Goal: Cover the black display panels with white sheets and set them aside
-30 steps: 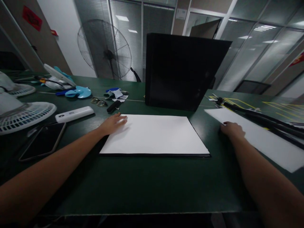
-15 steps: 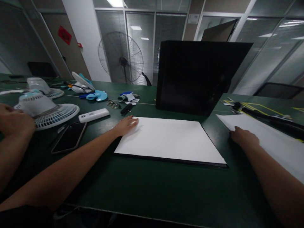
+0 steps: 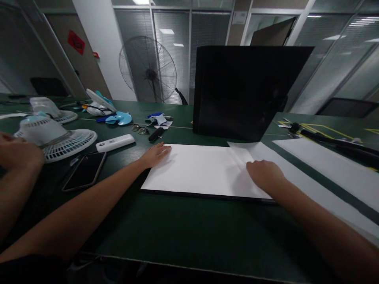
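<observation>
White paper (image 3: 189, 167) lies on a thin dark panel (image 3: 207, 195), whose edge shows along the front. My left hand (image 3: 156, 155) rests on the paper's left edge, palm down with its fingers stretched out. Over the right part of that paper, my right hand (image 3: 265, 173) grips the edge of another white sheet (image 3: 257, 148). This sheet overlaps the paper and trails off to the right under my forearm. Its fingers are curled, and the fingertips are partly hidden.
More white paper (image 3: 328, 167) lies at the right. Behind stands a large black box-like object (image 3: 248, 94). To the left are a phone (image 3: 85, 170), a white oblong device (image 3: 115, 143), white fan parts (image 3: 69, 142), glasses (image 3: 140, 129) and another person's hand (image 3: 22, 156).
My right hand has moved left from the paper at the right, drawing a sheet over the paper on the panel. My left hand has stayed on the left edge.
</observation>
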Available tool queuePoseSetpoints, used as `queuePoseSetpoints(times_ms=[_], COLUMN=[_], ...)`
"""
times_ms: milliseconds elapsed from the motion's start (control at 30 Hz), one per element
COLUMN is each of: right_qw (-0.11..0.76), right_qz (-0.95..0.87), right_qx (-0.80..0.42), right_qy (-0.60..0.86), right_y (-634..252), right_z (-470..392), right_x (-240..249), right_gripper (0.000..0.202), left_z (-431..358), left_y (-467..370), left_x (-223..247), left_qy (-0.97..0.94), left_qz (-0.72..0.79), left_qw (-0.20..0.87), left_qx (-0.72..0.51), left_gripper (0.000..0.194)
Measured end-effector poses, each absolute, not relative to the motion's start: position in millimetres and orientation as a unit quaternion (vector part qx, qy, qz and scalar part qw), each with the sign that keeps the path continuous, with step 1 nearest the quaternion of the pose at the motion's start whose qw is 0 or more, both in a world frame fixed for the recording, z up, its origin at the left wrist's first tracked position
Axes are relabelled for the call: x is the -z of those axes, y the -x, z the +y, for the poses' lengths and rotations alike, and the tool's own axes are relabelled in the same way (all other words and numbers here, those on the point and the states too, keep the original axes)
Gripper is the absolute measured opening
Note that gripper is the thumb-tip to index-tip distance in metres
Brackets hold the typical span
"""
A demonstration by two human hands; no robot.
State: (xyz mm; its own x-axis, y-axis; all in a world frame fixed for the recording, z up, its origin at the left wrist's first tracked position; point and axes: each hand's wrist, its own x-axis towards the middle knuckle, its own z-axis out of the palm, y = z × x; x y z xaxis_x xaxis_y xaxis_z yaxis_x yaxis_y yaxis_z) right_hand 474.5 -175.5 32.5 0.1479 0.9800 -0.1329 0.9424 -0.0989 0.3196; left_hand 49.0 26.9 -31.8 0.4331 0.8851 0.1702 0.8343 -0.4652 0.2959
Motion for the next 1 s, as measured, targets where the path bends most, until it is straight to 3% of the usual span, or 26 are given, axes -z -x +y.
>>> queuePoseSetpoints(times_ms=[233, 400, 500, 567, 733, 1000], right_qw=[0.098, -0.037, -0.106, -0.127, -0.134, -0.066], right_qz=[0.815, 0.889, 0.911, 0.914, 0.79, 0.496], right_qx=[-0.07, -0.032, 0.041, 0.069, -0.031, -0.097], right_qy=[-0.567, -0.455, -0.396, -0.379, -0.597, -0.861], right_y=[-386, -383, -389, -397, -470, -653], right_z=[-200, -204, -204, -198, -163, -185], right_x=[-23, -14, -11, -12, -25, -31], right_gripper=[0.061, 0.042, 0.043, 0.043, 0.039, 0.06], left_z=[23, 17, 16, 17, 24, 26], left_y=[-49, -53, -53, -52, -48, -46], left_x=[25, 20, 19, 20, 24, 23], left_qy=[-0.847, -0.843, -0.845, -0.853, -0.863, -0.856], left_qz=[0.504, 0.509, 0.509, 0.495, 0.478, 0.485], left_qw=[0.108, 0.106, 0.1, 0.105, 0.111, 0.12], left_qx=[-0.13, -0.14, -0.129, -0.127, -0.12, -0.136], left_gripper=[0.071, 0.088, 0.105, 0.102, 0.087, 0.084])
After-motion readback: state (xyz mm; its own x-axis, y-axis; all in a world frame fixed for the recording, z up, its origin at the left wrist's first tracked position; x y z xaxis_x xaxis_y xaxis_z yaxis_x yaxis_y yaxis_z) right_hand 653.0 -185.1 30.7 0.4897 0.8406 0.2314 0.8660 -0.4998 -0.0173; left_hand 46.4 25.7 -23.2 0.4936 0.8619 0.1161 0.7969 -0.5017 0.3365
